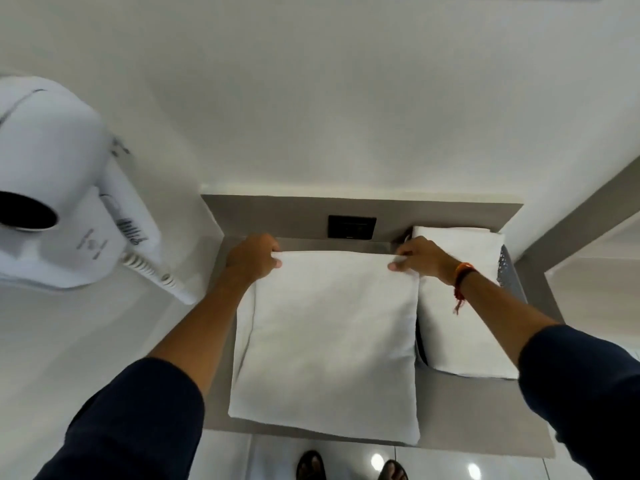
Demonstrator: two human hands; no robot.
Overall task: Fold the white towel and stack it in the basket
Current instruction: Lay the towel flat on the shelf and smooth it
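Note:
A white towel [329, 341] lies folded over on the grey shelf [460, 414], its near edge reaching the shelf's front. My left hand [252, 258] pinches the towel's far left corner. My right hand [419, 258] pinches the far right corner; an orange thread band sits on that wrist. To the right stands a dark mesh basket [509, 275] with a folded white towel [460, 306] lying in it. Most of the basket is hidden under that towel.
A white wall-mounted hair dryer [59, 188] with a coiled cord hangs at the left. A black wall socket [351, 226] sits on the grey back panel behind the towel. Sandalled feet [349, 467] stand on glossy floor below the shelf.

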